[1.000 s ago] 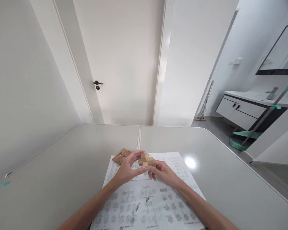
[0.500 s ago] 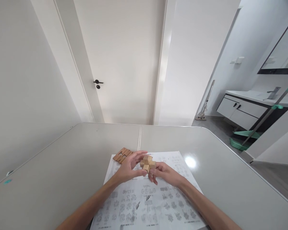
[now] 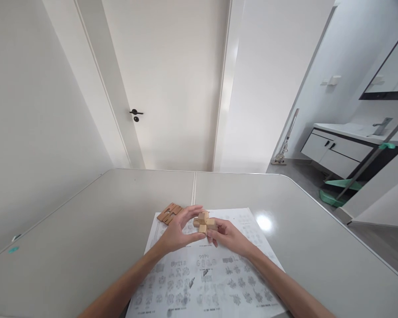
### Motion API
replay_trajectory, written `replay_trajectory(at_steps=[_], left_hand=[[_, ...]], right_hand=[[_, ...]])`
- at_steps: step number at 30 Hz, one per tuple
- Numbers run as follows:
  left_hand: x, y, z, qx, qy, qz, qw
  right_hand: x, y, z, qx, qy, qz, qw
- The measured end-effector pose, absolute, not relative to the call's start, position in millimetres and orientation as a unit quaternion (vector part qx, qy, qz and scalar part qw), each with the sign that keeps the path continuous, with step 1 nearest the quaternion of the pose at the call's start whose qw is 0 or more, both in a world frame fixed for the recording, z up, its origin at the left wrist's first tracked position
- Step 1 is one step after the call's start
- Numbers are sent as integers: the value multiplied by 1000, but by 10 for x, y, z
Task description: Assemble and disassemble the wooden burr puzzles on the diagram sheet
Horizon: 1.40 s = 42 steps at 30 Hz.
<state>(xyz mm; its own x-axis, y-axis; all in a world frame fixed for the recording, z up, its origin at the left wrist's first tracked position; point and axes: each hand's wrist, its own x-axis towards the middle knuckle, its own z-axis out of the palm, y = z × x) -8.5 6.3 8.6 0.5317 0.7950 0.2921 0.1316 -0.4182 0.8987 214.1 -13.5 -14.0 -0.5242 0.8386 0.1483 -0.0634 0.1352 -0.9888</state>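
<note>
Just above a printed sheet, both hands are at a pale wooden burr puzzle (image 3: 203,222) of interlocked square sticks that forms a cross shape. My left hand (image 3: 179,232) curves around its left side, thumb at the lower block and fingers behind the upper one. On the other side, my right hand (image 3: 230,237) pinches the right-hand block between thumb and fingers, with some fingertips curled below. A brown, flat wooden puzzle piece with notches (image 3: 169,213) lies beyond my left hand, on the sheet's upper left corner.
The white paper sheet (image 3: 204,287) with rows of small printed puzzle drawings lies on the grey table (image 3: 86,229). A seam crosses the table's far half. Behind stands a white door (image 3: 172,88). To the right are a washbasin cabinet (image 3: 338,145), a mop and a green dustpan.
The wooden puzzle has turned and tilted slightly between the hands. My right fingers have curled in closer beneath it. The brown pieces have stayed in place on the sheet.
</note>
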Motion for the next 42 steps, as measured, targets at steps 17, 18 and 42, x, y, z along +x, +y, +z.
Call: replay_trajectory(at_steps=[17, 18, 42], left_hand=[[-106, 34, 182, 814, 301, 328, 372], [-110, 31, 198, 811, 296, 320, 391], [-90, 161, -23, 779, 400, 341, 342]], right_hand=[[2186, -113, -130, -245, -643, 649, 324], [2189, -116, -133, -246, -648, 649, 314], [2102, -74, -337, -347, -665, 525, 402]])
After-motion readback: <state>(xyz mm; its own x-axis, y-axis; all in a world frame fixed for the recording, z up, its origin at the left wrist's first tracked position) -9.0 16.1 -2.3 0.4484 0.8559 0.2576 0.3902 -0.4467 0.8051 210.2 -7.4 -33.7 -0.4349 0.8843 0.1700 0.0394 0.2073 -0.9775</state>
